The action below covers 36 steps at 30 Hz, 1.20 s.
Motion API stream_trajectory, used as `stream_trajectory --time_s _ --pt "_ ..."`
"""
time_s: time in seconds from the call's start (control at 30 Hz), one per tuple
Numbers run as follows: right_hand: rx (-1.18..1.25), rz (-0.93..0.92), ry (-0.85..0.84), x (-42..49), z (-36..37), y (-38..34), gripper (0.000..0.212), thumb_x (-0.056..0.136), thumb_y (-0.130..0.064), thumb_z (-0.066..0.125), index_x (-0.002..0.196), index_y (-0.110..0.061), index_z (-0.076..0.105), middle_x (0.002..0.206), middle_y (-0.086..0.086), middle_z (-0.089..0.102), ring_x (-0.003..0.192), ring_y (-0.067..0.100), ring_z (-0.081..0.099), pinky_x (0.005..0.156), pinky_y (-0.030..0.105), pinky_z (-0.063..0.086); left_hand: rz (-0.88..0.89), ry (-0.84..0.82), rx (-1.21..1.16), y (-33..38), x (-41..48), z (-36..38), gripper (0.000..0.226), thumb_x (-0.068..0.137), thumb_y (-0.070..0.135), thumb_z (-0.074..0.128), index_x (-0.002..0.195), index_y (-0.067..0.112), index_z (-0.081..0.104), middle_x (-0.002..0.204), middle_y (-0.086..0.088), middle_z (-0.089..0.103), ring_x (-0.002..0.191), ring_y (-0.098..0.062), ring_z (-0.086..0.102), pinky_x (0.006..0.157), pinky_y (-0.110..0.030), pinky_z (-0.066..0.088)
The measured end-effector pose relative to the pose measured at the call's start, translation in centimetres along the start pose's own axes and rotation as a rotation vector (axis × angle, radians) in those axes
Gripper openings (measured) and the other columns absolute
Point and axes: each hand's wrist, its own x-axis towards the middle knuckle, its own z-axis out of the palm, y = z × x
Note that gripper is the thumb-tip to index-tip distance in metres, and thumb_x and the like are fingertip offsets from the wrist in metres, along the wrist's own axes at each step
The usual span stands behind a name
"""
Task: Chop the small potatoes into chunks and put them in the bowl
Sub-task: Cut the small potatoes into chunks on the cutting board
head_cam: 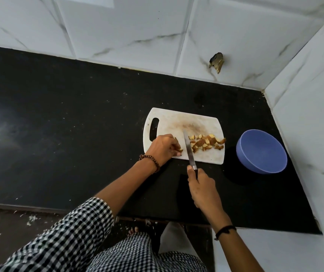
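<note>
A white cutting board (176, 120) lies on the black counter. A heap of brown-skinned potato chunks (206, 144) sits on the board's right half. My left hand (163, 147) rests on the board's left part, its fingers curled round a potato piece (179, 150) that is mostly hidden under them. My right hand (203, 190) grips the handle of a knife (189, 152); the blade lies across the board between the held piece and the heap. A blue bowl (261, 151) stands to the right of the board, and nothing shows inside it.
The black counter (69, 124) stretches far to the left. White marble-look tiled walls (304, 114) close in behind and on the right, near the bowl. A broken patch (217, 61) marks the back wall. The counter's front edge runs just below my right hand.
</note>
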Motion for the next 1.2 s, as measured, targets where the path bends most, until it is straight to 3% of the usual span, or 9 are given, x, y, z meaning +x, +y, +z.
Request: stream_trajectory --time_s 0.1,0.23,0.4,0.6,0.77,0.97,1.07,1.2 --pt "0.014 0.015 0.001 0.0 0.2 0.3 0.04 0.104 -0.056 0.033 0.093 -0.023 0.054 0.091 0.005 0.064 0.077 0.018 0.063 0.072 0.038 0.055 0.014 -0.014 -0.021 0.5 0.4 0.6 0.023 0.077 0.014 0.078 0.098 0.008 0.074 0.1 -0.003 0.067 0.088 -0.014 0.063 0.085 -0.023 0.052" --pt "-0.01 0.014 -0.012 -0.1 0.4 0.4 0.041 0.104 -0.056 0.031 0.097 -0.022 0.054 0.094 0.005 0.064 0.08 0.017 0.064 0.073 0.037 0.054 -0.021 -0.004 -0.037 0.5 0.7 0.8 0.022 0.078 0.014 0.076 0.099 0.006 0.074 0.101 -0.003 0.068 0.091 -0.014 0.063 0.088 -0.024 0.051" --pt "-0.064 0.037 -0.064 0.0 0.6 0.1 0.043 0.105 -0.055 0.027 0.109 -0.02 0.052 0.101 0.006 0.061 0.086 0.019 0.065 0.078 0.039 0.056 -0.048 0.034 -0.062 0.6 0.6 0.9 0.017 0.079 0.007 0.074 0.096 0.003 0.074 0.099 -0.006 0.071 0.092 -0.016 0.066 0.085 -0.011 0.045" --pt "-0.133 0.067 -0.118 1.3 0.5 -1.3 0.041 0.106 -0.052 0.026 0.117 -0.019 0.048 0.098 0.003 0.052 0.093 0.024 0.066 0.086 0.047 0.058 -0.03 0.076 -0.033 0.7 0.4 1.6 0.015 0.081 -0.001 0.069 0.095 0.002 0.074 0.098 -0.007 0.071 0.09 -0.017 0.067 0.084 -0.012 0.045" --pt "-0.275 0.066 -0.107 1.6 0.5 -1.7 0.041 0.106 -0.048 0.026 0.121 -0.017 0.047 0.111 0.008 0.057 0.096 0.028 0.067 0.086 0.047 0.058 -0.024 0.108 0.001 0.9 0.4 2.0 0.014 0.08 0.003 0.072 0.093 0.005 0.076 0.097 -0.005 0.07 0.088 -0.015 0.065 0.085 -0.019 0.05" --pt "-0.345 0.07 -0.127 0.0 0.2 -0.6 0.035 0.107 -0.045 0.027 0.12 -0.018 0.044 0.096 0.001 0.051 0.093 0.022 0.065 0.086 0.044 0.058 -0.053 0.133 -0.016 1.0 0.2 2.6 0.011 0.08 0.006 0.072 0.091 0.006 0.076 0.094 -0.004 0.068 0.084 -0.014 0.064 0.082 -0.027 0.055" --pt "-0.362 0.069 -0.132 -1.5 0.1 0.5 0.036 0.107 -0.046 0.026 0.119 -0.018 0.045 0.105 0.004 0.057 0.095 0.021 0.064 0.087 0.045 0.057 -0.094 0.135 -0.035 1.2 0.1 2.6 0.012 0.081 0.008 0.072 0.093 0.007 0.076 0.095 -0.002 0.067 0.085 -0.012 0.063 0.082 -0.021 0.052" --pt "-0.373 0.049 -0.122 -3.5 -0.4 1.9 0.033 0.108 -0.046 0.025 0.113 -0.02 0.046 0.098 0.001 0.056 0.089 0.017 0.062 0.086 0.042 0.057 -0.148 0.154 -0.062 1.3 0.1 2.7 0.012 0.081 0.01 0.074 0.092 0.007 0.076 0.094 0.0 0.068 0.084 -0.008 0.062 0.079 -0.013 0.048"
